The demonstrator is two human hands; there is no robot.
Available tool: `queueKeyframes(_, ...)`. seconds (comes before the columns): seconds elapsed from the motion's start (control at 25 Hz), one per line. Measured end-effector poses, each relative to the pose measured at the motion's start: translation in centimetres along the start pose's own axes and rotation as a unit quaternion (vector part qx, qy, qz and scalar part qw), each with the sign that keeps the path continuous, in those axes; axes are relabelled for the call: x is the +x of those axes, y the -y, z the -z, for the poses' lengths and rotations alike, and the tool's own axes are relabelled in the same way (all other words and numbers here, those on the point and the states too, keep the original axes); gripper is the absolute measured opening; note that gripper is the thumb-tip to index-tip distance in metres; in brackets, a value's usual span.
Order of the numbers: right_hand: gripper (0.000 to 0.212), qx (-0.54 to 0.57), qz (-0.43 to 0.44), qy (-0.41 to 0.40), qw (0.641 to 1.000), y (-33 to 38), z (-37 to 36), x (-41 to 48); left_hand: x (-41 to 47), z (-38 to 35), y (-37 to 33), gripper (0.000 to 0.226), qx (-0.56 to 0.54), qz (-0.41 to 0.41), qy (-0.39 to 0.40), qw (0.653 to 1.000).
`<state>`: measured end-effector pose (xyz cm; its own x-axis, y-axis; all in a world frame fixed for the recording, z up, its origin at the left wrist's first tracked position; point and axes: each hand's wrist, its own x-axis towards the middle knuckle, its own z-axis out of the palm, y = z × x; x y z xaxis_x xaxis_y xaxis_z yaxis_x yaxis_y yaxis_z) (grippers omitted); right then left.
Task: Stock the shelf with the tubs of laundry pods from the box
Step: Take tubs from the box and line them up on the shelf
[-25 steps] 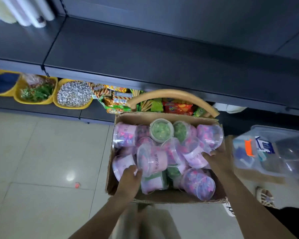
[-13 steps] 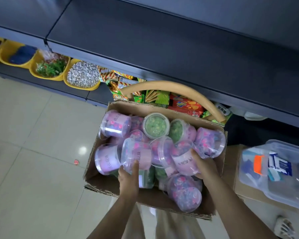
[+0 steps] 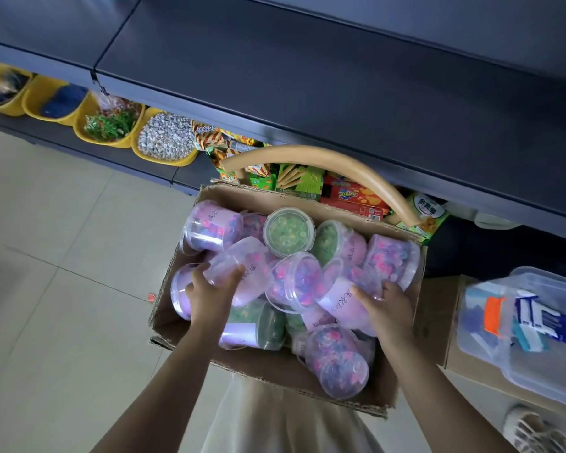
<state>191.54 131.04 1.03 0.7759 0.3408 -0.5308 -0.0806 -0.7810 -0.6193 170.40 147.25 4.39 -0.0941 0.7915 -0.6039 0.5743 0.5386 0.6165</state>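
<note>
The open cardboard box (image 3: pixel 268 367) sits in the near middle, packed with clear tubs of pods lying every way, most of them pink and purple. A green tub (image 3: pixel 289 231) stands lid up by the far wall, and a second green one (image 3: pixel 258 325) lies on its side lower down, towards the near wall.

The left hand (image 3: pixel 209 295) grips a pink tub (image 3: pixel 245 273) at the left of the pile, fingers curled over its lid end. The right hand (image 3: pixel 386 308) grips another pink tub (image 3: pixel 343 299) at the right, thumb across its labelled side. Both tubs are at the top of the pile, inside the box.

The dark shelf (image 3: pixel 307 76) runs across the far side, above and beyond the box. Under it, on a lower shelf at far left, stands a row of yellow bins (image 3: pixel 164 158) holding small loose goods. A curved tan handle (image 3: pixel 324 158) arches over snack packs (image 3: pixel 350 194) just behind the box's far wall. To the right, just beside the box, a clear crate (image 3: pixel 520 328) of blurred packets rests on a carton (image 3: pixel 438 322). A shoe (image 3: pixel 530 429) shows at the near right corner, and pale floor tiles (image 3: pixel 62 256) spread to the left.
</note>
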Motion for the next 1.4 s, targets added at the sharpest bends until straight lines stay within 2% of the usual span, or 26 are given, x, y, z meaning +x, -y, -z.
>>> queueKeyframes(0.16,0.067,-0.009,0.065,0.075,0.995,2.1,0.9,0.9,1.4,-0.3,-2.4,0.081,0.065,-0.059,0.017,0.996)
queueKeyframes(0.28,0.068,-0.012,0.112,0.129,0.985,3.5,0.5,1.6,2.6,-1.1,-3.6,0.087,0.104,-0.063,0.026,0.992)
queueKeyframes(0.36,0.068,-0.017,0.111,0.117,0.987,3.7,-0.3,1.6,3.5,-1.4,-3.9,0.086,0.121,-0.048,0.030,0.991)
queueKeyframes(0.48,0.063,-0.038,0.078,0.034,0.996,2.9,-1.6,0.8,4.6,-1.5,-3.7,0.090,0.077,-0.022,0.053,0.995)
queueKeyframes(0.56,0.061,-0.051,0.062,0.010,0.997,2.3,-2.1,0.3,4.8,-1.3,-3.4,0.088,0.052,-0.016,0.064,0.996)
queueKeyframes(0.68,0.068,-0.051,0.064,0.028,0.996,1.9,-2.5,-0.1,4.6,-1.2,-3.2,0.083,0.026,-0.016,0.075,0.997)
queueKeyframes(0.76,0.069,-0.002,0.070,0.040,0.997,1.6,-2.6,-0.5,4.5,-1.1,-3.1,0.080,0.001,-0.019,0.080,0.997)
queueKeyframes(0.88,0.064,0.087,0.041,0.036,0.995,1.5,-2.4,-1.4,4.2,-0.8,-3.0,0.080,-0.024,-0.013,0.073,0.997)
queueKeyframes(0.96,0.057,0.103,0.041,0.026,0.994,1.9,-1.9,-1.9,3.8,-0.3,-3.1,0.081,-0.022,-0.006,0.066,0.998)
queueKeyframes(1.16,0.038,0.172,0.094,0.040,0.980,6.0,0.1,-4.3,0.9,2.9,-4.8,0.052,-0.125,0.000,0.108,0.986)
queueKeyframes(1.4,0.029,0.255,0.242,0.022,0.936,18.2,3.1,-10.6,-2.8,11.3,-11.1,0.039,-0.222,-0.103,0.181,0.953)
